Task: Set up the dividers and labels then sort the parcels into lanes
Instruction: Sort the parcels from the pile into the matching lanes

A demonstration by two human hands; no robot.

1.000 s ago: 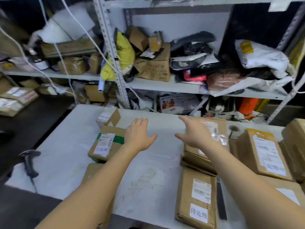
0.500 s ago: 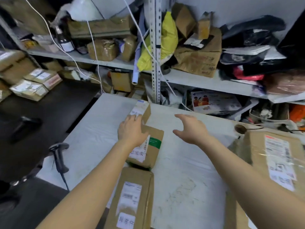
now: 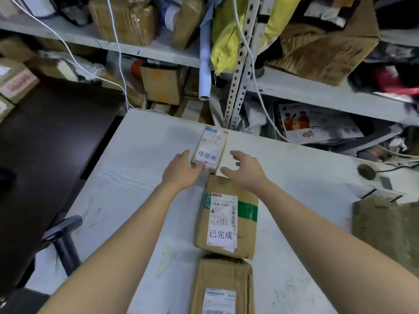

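Against the left flank of the small parcel (image 3: 209, 150) the left hand (image 3: 181, 173) lies with fingers straight and thumb at the near corner, touching the cardboard without curling round it; the right hand (image 3: 244, 171) comes in at the other flank, fingers spread and relaxed, just beside the box, and whether it touches I cannot tell; neither hand holds anything, and the pose reads as bracketing the box to square it up, not to lift it. The small parcel stands near the back edge of the white bench (image 3: 136, 177) and bears a paper label (image 3: 207, 157) printed 待处理; nearer than it, almost touching its near edge, lies the green-taped parcel (image 3: 226, 218), labelled 已完成; nearer again, end to end, a third parcel (image 3: 223, 288); the three form one line, which I judge serves as a divider between lanes, hence the care over alignment. Left of the small parcel and much nearer, a handheld scanner (image 3: 65, 239) lies at the bench edge; right of it, well apart, a brown parcel (image 3: 381, 223) looks unsorted; behind it rise cluttered shelves (image 3: 294, 91).
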